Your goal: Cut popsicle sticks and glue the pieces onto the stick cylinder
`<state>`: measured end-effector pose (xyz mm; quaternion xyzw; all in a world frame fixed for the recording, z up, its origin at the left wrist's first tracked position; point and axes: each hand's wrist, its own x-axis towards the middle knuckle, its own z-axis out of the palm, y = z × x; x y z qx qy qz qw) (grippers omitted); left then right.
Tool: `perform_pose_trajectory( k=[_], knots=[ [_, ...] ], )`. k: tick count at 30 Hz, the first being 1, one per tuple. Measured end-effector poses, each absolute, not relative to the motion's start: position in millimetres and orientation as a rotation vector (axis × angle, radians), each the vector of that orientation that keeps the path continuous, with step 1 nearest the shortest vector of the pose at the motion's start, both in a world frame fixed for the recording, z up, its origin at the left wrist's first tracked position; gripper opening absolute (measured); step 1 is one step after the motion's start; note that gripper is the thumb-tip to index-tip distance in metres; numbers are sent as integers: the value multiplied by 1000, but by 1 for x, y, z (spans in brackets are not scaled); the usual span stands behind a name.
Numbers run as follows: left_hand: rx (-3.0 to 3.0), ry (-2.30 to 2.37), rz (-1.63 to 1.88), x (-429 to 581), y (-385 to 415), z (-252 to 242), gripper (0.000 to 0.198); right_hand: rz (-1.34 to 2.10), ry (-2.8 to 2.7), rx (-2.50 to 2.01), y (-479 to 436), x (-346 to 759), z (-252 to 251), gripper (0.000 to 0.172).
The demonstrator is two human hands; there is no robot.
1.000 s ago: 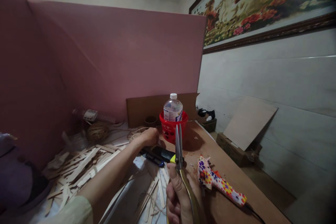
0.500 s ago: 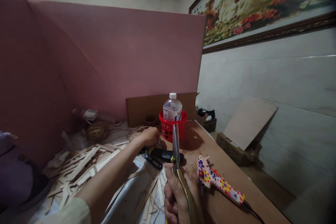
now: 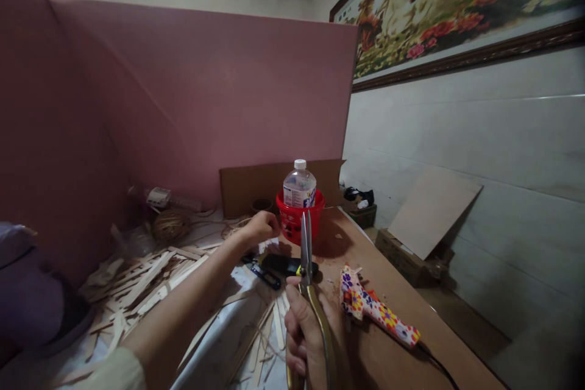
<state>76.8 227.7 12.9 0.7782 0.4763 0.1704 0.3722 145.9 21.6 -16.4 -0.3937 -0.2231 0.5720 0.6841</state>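
My right hand (image 3: 308,335) is wrapped round the gold handles of a pair of scissors (image 3: 306,244), whose blades point up and away, nearly together. My left hand (image 3: 261,228) reaches forward, its fingers curled and closed beside a red plastic basket (image 3: 292,222); what they hold, if anything, is hidden. Inside the basket stands a clear bottle (image 3: 300,186) with a white cap. Behind the left hand lies some loose twine (image 3: 235,228). Between the hands rests a black tool with yellow parts (image 3: 286,265). Right of the scissors lies a flower-patterned glue gun (image 3: 375,308).
Many thin wooden sticks (image 3: 146,280) are strewn at the left, with a ball of twine (image 3: 170,225) behind them. A cardboard panel (image 3: 242,189) stands at the back. The glue gun's cord (image 3: 439,365) runs off the brown board (image 3: 406,353) at the lower right.
My left hand has lifted slightly, still curled beside the basket. The scissors stay in my right hand, nearly unmoved. The view has shifted a little.
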Motion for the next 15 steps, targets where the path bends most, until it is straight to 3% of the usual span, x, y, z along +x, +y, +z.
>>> perform_pose_trajectory(
  k=[6, 15],
  knots=[
    [1503, 980, 866, 52, 176, 29, 19, 1346, -544, -926, 18, 149, -13, 62],
    [1065, 906, 1026, 9, 91, 30, 15, 1415, -767, -973, 4, 145, -5, 40]
  ],
)
